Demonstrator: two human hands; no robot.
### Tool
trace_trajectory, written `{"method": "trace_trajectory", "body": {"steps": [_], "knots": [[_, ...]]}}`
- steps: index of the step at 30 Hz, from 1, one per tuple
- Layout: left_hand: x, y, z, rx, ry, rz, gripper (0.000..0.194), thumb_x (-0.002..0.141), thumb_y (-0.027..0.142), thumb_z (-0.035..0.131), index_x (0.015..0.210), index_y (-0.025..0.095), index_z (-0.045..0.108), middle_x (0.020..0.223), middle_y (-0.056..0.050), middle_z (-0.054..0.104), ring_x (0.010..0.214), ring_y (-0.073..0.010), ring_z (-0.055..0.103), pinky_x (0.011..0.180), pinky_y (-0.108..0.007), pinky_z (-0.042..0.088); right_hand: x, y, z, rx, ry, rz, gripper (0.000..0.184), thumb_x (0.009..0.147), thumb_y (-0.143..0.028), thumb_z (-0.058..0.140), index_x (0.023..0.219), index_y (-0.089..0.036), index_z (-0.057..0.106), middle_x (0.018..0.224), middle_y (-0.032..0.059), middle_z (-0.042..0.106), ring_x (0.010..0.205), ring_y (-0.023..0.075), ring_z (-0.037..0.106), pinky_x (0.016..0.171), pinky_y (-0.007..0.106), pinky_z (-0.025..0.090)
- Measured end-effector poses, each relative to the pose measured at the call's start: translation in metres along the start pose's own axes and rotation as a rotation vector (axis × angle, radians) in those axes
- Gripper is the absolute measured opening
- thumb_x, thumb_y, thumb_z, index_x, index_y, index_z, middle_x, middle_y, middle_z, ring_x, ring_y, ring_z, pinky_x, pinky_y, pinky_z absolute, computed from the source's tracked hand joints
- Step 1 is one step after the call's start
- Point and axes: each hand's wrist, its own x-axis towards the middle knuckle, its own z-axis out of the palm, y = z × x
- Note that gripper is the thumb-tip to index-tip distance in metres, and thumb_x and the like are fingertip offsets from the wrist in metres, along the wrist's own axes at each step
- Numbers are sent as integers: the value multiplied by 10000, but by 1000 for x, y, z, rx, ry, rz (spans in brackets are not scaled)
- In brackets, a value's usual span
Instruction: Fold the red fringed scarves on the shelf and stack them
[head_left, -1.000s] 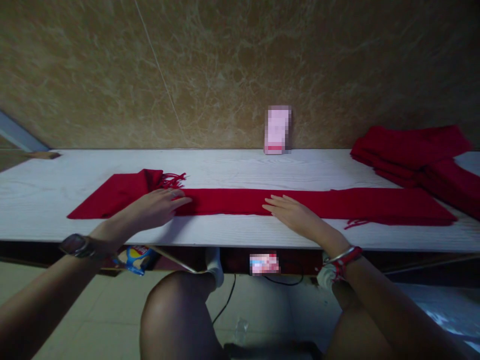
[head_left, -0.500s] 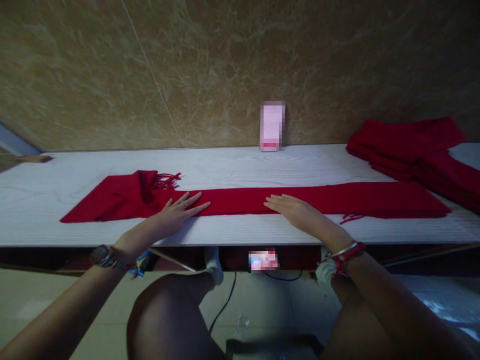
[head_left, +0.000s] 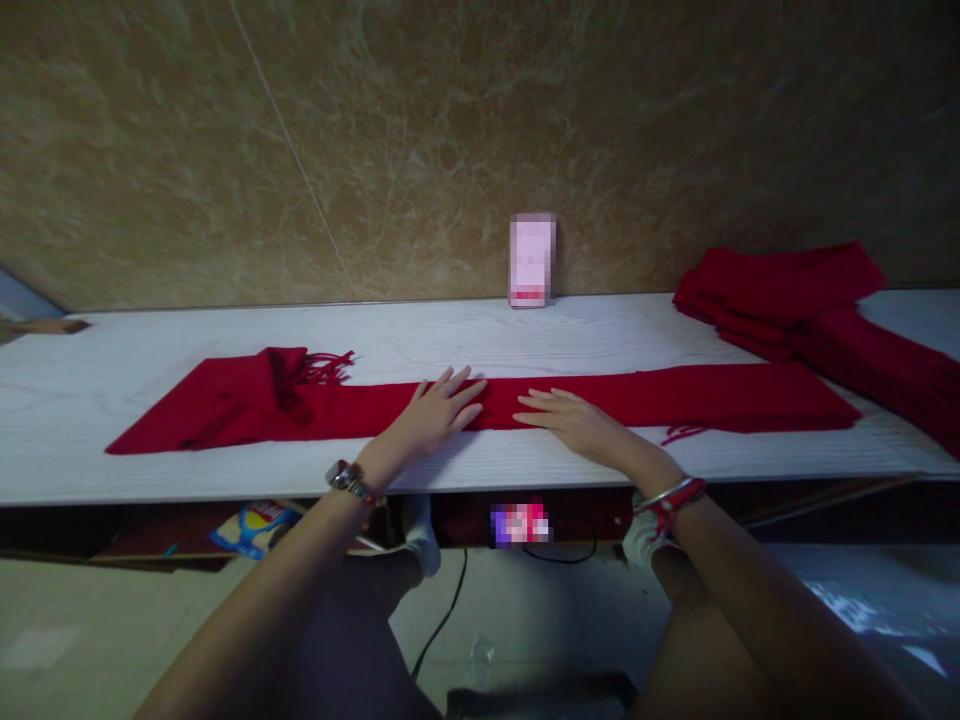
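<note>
A long red fringed scarf (head_left: pixel 697 397) lies across the white table, folded into a narrow strip. Its left end is bunched, with a tuft of fringe sticking out at the back; a little fringe also shows along the front edge at right. On the middle of the strip my left hand (head_left: pixel 435 412) rests with fingers spread. Just to its right, my right hand (head_left: pixel 574 425) lies flat on the same strip, fingers stretched toward the left hand. Neither hand grips the cloth.
At the back right sits a pile of folded red cloth (head_left: pixel 780 290). A pink, blurred-out box (head_left: pixel 532 260) stands against the marbled wall. Below the white tabletop (head_left: pixel 450 335) are a blue packet (head_left: pixel 255 528), a lit blurred screen (head_left: pixel 520 523) and a black cable (head_left: pixel 442 625).
My left hand has slid right along the scarf, closer to my right hand, which stays in nearly the same place. The view has shifted slightly, and more of the blue packet shows.
</note>
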Motion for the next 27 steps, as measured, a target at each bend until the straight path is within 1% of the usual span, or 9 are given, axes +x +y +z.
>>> {"method": "trace_trajectory", "body": {"steps": [3, 6, 9, 11, 13, 16, 19, 21, 27], "knots": [[5, 6, 9, -1, -33, -73, 503, 962, 408, 249, 1455, 312, 259, 1561, -32, 118, 1410, -359, 103, 1082, -609, 176, -2, -1, 0, 0, -9, 1, 483, 904, -50, 365, 1275, -298, 549, 1410, 21, 466, 1331, 180, 372, 1092, 452, 316], [1, 0, 7, -14, -105, -162, 527, 945, 472, 255, 1458, 363, 207, 1564, -2, 69, 1403, -393, 67, 1061, -654, 166, -3, -1, -4, 37, -28, 6, 500, 894, -37, 372, 1275, -309, 545, 1417, 13, 460, 1339, 175, 360, 1100, 462, 297], [-2, -2, 3, -20, -152, -221, 547, 937, 488, 264, 1463, 358, 191, 1565, -9, 37, 1399, -403, 35, 1060, -666, 147, -3, -3, -13, 117, -60, 11, 425, 909, -99, 401, 1241, -294, 582, 1418, 11, 462, 1341, 179, 357, 1109, 458, 287], [-1, 3, 3, -10, -115, -226, 537, 944, 463, 254, 1463, 330, 218, 1566, -31, 48, 1401, -395, 30, 1064, -659, 145, 1, -8, -19, 170, -38, 36, 387, 932, -164, 391, 1257, -273, 572, 1415, 17, 469, 1339, 180, 364, 1110, 451, 290], [1, 12, 5, 7, -29, -192, 522, 957, 415, 232, 1465, 296, 237, 1565, -51, 78, 1407, -373, 52, 1076, -640, 146, 9, -14, -20, 178, 54, 114, 402, 953, -215, 358, 1324, -268, 505, 1419, 23, 466, 1341, 181, 361, 1110, 460, 288], [6, 23, 10, 26, 79, -129, 516, 963, 358, 215, 1470, 261, 228, 1560, -58, 122, 1412, -344, 103, 1080, -619, 181, 23, -27, -15, 63, 129, 255, 450, 956, -289, 366, 1404, -263, 396, 1462, 46, 404, 1371, 236, 302, 1109, 532, 247], [10, 28, 13, 20, 60, -162, 524, 955, 373, 230, 1469, 267, 229, 1552, -55, 162, 1402, -370, 134, 1048, -645, 230, 29, -36, -9, -82, 0, 306, 483, 950, -351, 364, 1424, -256, 366, 1502, 63, 323, 1384, 299, 255, 1089, 596, 229], [11, 27, 14, 2, 34, -215, 544, 945, 421, 239, 1471, 281, 220, 1551, -50, 167, 1394, -399, 138, 1032, -672, 231, 24, -34, -8, -136, -68, 327, 483, 957, -360, 316, 1430, -269, 353, 1513, 52, 297, 1385, 304, 249, 1078, 601, 248], [3, 11, 11, -40, -24, -377, 667, 887, 600, 244, 1479, 305, 164, 1562, -38, 92, 1389, -437, 72, 1033, -705, 168, -23, 2, -23, -245, -148, 574, 510, 952, -308, 269, 1458, -248, 294, 1527, 58, 266, 1384, 304, 248, 1067, 575, 284]]}}
